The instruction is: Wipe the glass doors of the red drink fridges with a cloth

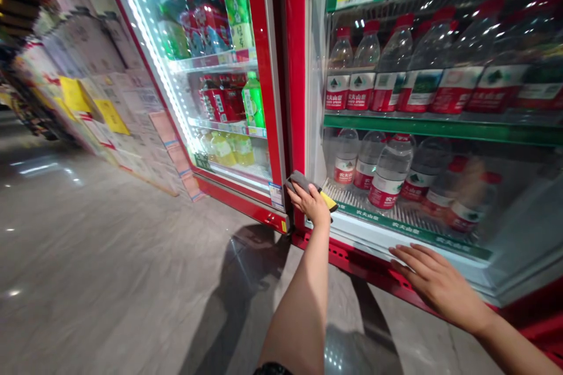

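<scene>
My left hand (pixel 311 203) presses a grey and yellow cleaning sponge (pixel 303 182) against the lower left corner of a red-framed fridge door (pixel 297 99), fingers closed round it. My right hand (pixel 433 278) lies flat with fingers spread on the bottom frame of the same glass door (pixel 440 246). Behind the glass stand several water bottles with red caps and red labels (pixel 387 178) on a white wire shelf, with another row of water bottles (pixel 393 78) on the shelf above.
A second lit fridge (pixel 220 87) to the left holds green, red and yellow drink bottles. Stacked cartons with yellow signs (pixel 105 99) line the aisle further left. Glossy grey floor (pixel 109 269) stretches in front, with my shadow on it.
</scene>
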Demonstrator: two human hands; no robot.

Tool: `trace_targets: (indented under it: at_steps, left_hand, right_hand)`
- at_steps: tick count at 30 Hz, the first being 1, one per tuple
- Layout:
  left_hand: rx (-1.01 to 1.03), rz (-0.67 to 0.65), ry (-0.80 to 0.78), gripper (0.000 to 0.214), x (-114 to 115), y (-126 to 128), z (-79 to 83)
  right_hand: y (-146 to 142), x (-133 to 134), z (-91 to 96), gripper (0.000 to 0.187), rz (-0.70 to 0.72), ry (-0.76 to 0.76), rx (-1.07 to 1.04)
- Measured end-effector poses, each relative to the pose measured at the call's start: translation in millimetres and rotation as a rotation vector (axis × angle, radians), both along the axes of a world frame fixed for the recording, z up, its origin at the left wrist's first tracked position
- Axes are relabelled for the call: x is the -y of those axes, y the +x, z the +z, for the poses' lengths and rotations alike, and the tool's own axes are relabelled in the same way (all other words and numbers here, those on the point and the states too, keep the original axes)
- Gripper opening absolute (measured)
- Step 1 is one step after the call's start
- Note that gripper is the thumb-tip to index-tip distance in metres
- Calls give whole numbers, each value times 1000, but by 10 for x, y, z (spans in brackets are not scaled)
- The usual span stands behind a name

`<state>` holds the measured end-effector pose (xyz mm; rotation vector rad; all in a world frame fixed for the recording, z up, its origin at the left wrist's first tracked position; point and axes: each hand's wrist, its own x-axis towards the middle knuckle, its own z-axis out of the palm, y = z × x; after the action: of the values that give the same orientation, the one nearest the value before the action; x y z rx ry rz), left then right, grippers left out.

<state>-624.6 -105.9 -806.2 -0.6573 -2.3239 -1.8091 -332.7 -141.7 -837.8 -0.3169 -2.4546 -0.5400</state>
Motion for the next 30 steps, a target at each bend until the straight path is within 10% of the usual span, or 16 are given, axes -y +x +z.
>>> trace_targets:
  at_steps: [14,30]
  left_hand:
    - [496,250,-92,45,75,138,-972]
    - [985,220,18,53,-344,1431,-896]
  right_hand:
    - [313,14,187,38,-35,-4,24]
    - [1143,-109,131,36,-190,37,81]
